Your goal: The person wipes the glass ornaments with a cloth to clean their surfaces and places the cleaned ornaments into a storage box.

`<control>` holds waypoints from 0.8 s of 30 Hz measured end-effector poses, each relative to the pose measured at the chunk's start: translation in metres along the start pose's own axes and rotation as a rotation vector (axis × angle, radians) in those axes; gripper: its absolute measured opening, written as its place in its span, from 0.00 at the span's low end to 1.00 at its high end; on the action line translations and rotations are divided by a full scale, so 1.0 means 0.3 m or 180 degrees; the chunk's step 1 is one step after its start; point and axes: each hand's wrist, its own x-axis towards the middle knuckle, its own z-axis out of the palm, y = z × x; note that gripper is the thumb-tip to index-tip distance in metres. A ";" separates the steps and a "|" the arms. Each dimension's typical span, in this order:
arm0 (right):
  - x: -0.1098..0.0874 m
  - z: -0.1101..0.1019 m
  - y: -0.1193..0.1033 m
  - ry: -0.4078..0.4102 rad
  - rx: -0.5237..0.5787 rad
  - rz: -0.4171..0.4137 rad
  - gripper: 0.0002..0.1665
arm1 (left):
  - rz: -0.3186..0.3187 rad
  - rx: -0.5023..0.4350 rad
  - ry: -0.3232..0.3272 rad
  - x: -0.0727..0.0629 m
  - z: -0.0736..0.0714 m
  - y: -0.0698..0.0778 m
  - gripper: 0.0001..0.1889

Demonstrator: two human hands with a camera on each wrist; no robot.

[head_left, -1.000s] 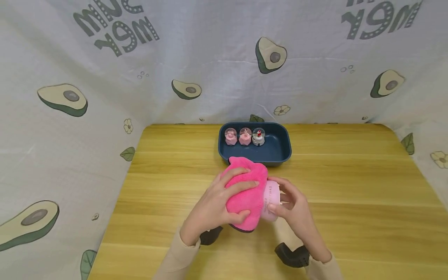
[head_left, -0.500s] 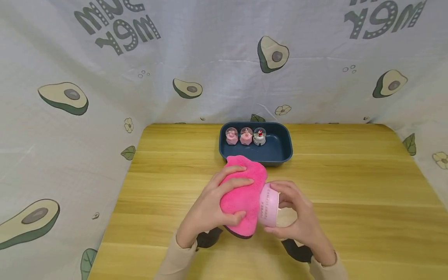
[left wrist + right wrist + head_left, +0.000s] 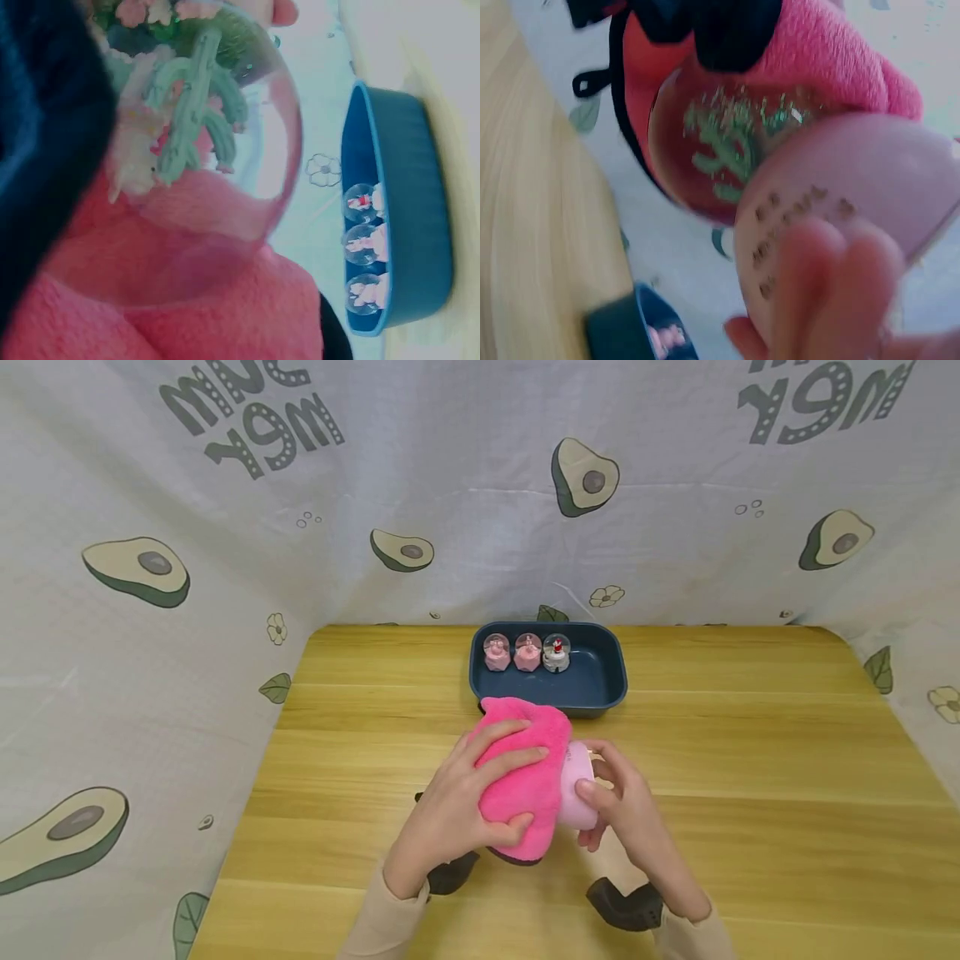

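A large snow globe lies on its side between the hands, its pale pink base toward the right. My left hand holds a bright pink cloth against the globe, fingers spread and bent over it. From the right, my right hand grips the base, thumb on the near side. The head view hides the dome behind the cloth; in the left wrist view the clear dome shows a green cactus inside. Gold lettering marks the base in the right wrist view.
Behind the hands stands a dark blue tray. Along its left part sit two pink-based small snow globes and one white-based small snow globe. A white avocado-print curtain hangs behind the wooden table.
The snow globe's base first rolled so its lettering faced up, then turned back with my right hand, whose thumb is higher again. My left hand and the cloth shifted only slightly.
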 end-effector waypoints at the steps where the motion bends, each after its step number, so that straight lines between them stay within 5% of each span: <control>1: 0.000 -0.004 -0.003 -0.0112 -0.0031 -0.0019 0.25 | -0.0052 -0.0023 -0.0002 -0.002 -0.001 -0.002 0.31; 6: -0.009 -0.034 -0.012 -0.0609 -0.0445 -0.0480 0.50 | -0.0156 -0.0265 0.0022 -0.005 -0.015 -0.014 0.32; 9: -0.014 -0.046 -0.010 -0.0614 -0.0791 -0.0881 0.58 | -0.0156 -0.0505 -0.0020 -0.003 -0.021 -0.015 0.32; 13: -0.019 -0.050 0.006 -0.0417 -0.0905 -0.1372 0.59 | -0.0302 -0.0677 -0.0206 -0.001 -0.025 -0.004 0.34; 19: -0.021 -0.040 0.031 -0.0078 -0.0733 -0.1756 0.57 | -0.0568 -0.0708 -0.0508 0.006 -0.038 0.006 0.41; 24: -0.011 -0.021 0.036 0.0085 -0.0427 -0.1913 0.54 | -0.0369 -0.0514 -0.0362 0.019 -0.025 0.008 0.40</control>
